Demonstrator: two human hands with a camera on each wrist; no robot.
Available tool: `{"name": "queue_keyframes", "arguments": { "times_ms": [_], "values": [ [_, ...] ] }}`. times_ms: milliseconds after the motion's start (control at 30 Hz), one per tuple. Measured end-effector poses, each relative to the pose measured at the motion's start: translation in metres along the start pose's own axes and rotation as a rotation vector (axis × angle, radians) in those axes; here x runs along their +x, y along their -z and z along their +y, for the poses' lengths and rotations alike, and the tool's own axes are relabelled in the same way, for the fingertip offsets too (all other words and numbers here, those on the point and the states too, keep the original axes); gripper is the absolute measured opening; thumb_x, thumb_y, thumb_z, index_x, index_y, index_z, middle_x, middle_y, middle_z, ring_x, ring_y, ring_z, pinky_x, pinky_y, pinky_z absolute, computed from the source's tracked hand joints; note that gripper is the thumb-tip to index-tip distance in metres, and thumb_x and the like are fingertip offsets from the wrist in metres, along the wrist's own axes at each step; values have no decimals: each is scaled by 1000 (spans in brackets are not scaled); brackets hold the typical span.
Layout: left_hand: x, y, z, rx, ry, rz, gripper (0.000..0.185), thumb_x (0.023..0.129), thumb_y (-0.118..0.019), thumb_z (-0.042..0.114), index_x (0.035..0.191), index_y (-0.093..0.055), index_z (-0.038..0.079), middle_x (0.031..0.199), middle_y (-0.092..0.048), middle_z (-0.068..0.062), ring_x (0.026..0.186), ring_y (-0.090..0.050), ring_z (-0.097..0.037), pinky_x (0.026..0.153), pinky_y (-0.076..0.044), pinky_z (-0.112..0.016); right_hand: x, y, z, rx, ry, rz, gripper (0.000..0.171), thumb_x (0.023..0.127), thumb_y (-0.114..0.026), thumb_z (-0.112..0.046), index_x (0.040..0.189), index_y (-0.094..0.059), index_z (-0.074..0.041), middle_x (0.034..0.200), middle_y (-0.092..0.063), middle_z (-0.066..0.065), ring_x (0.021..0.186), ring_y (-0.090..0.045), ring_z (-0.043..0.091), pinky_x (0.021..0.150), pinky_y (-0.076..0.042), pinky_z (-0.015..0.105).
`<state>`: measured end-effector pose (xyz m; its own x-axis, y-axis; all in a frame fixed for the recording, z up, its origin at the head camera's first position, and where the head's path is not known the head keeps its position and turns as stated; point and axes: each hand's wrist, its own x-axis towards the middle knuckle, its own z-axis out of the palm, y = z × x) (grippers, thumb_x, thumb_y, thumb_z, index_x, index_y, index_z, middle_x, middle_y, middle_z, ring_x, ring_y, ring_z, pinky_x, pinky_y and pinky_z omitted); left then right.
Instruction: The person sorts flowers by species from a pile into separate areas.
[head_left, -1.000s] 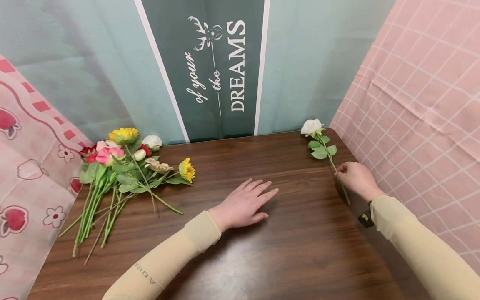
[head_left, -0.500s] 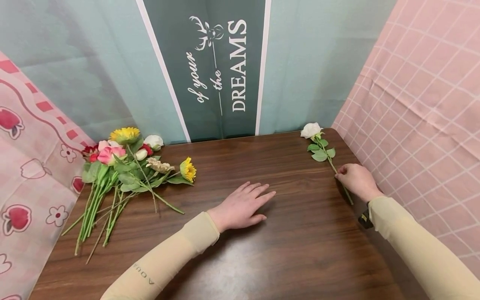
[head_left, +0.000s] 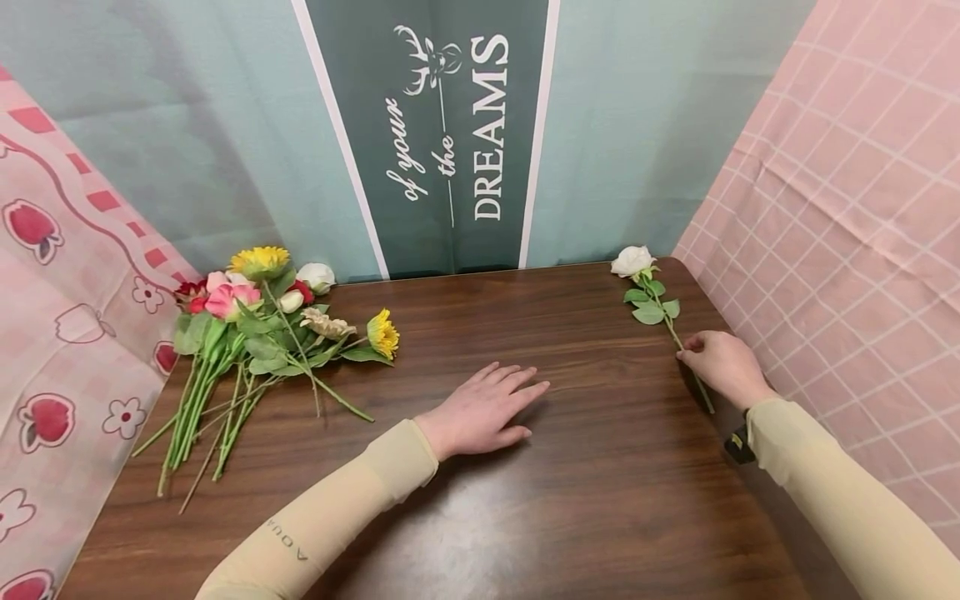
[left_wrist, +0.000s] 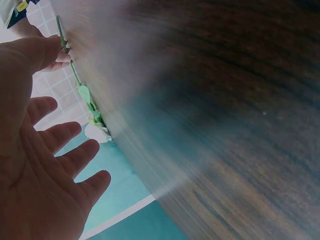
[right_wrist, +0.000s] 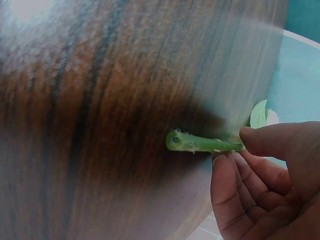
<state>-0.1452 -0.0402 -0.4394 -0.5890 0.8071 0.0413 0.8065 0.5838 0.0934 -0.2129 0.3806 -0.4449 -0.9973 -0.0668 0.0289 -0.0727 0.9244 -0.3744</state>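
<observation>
At the right side of the table, my right hand (head_left: 723, 364) pinches the green stem (right_wrist: 200, 144) of a white rose (head_left: 632, 262) between thumb and fingers. The rose lies with its bloom toward the back edge, leaves below the bloom and the cut stem end toward me. My left hand (head_left: 483, 411) is over the middle of the table, palm down, fingers straight and spread, holding nothing. In the left wrist view its spread fingers (left_wrist: 75, 157) show, with the rose stem and right hand beyond.
A pile of flowers lies at the back left of the brown table (head_left: 480, 517): a yellow flower (head_left: 258, 262), a pink flower (head_left: 231, 296), red and white blooms, and another yellow flower (head_left: 383, 334). Cloth hangs behind, and a pink checked cloth (head_left: 847, 192) borders the right.
The head view has shifted slightly, so the whole scene sits a little differently in the frame. Both hands stay about where they were, the right still pinching the rose stem.
</observation>
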Motion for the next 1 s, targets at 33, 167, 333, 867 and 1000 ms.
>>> {"name": "queue_keyframes", "arguments": {
  "times_ms": [33,167,333,867,1000],
  "values": [
    [0,0,0,-4,3,0,71,102,-58,49,161,-34,18,162,-36,-11,148,-35,-30,122,-24,-50,0,0,0,0,1,3,28,94,-71,-21,100,-72,6,98,-72,24,86,-66,43,73,-50,57],
    [-3,0,-4,-14,14,9,70,102,-58,48,161,-34,18,162,-37,-11,148,-35,-30,122,-24,-51,1,1,-1,0,9,26,30,94,-70,-22,101,-72,7,98,-72,25,84,-66,43,71,-50,57],
    [-9,2,-11,-31,42,23,70,103,-58,46,161,-34,16,161,-39,-12,147,-36,-30,122,-25,-51,2,3,-13,5,34,86,30,96,-66,-21,106,-70,7,102,-70,27,87,-66,43,73,-49,58],
    [-67,23,-65,-102,414,221,46,102,-60,35,141,-62,11,144,-59,-10,132,-54,-32,112,-40,-50,5,-44,-146,118,308,40,24,99,-66,-21,114,-74,-4,108,-71,14,96,-66,30,85,-52,52],
    [-100,41,-92,-164,603,317,34,101,-61,27,129,-70,10,130,-68,-11,119,-63,-33,96,-52,-53,4,-64,-193,147,406,-10,23,99,-67,-24,113,-75,-8,110,-73,8,102,-67,25,91,-53,48]
  ]
}}
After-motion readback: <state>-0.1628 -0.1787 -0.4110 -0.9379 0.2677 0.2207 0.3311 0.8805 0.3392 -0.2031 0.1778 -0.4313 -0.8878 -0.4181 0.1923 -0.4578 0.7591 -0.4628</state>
